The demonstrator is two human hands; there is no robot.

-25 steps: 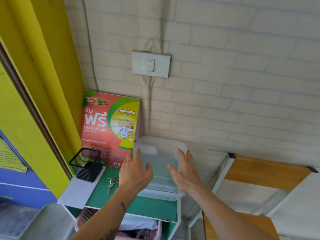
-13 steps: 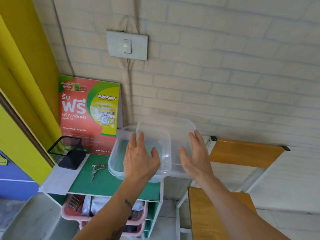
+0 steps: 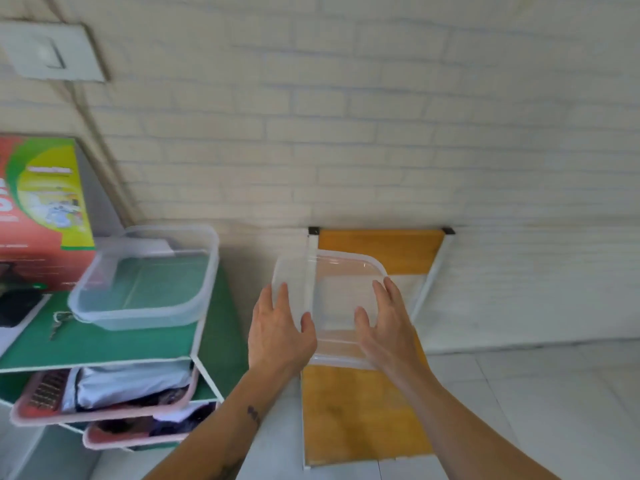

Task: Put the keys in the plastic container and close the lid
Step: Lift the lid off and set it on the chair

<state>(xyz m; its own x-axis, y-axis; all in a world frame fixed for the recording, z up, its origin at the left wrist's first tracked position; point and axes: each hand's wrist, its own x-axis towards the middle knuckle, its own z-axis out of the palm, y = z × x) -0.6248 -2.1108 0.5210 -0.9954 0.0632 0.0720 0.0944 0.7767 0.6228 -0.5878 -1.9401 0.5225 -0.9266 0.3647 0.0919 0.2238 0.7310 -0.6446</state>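
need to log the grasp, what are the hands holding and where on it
The clear lid, held between both hands: left hand on its left edge, right hand on its right edge.

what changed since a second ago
Both hands, left hand and right hand, lifted the clear lid off the plastic container and carried it right, over the wooden chair. Container and keys stayed on the green shelf.

the whole view is smeared by motion blur. left of the container, the keys are a small dim shape, teeth unreadable. the poster behind the container and the black basket to its left are cut off by the left edge; the poster's print is illegible.
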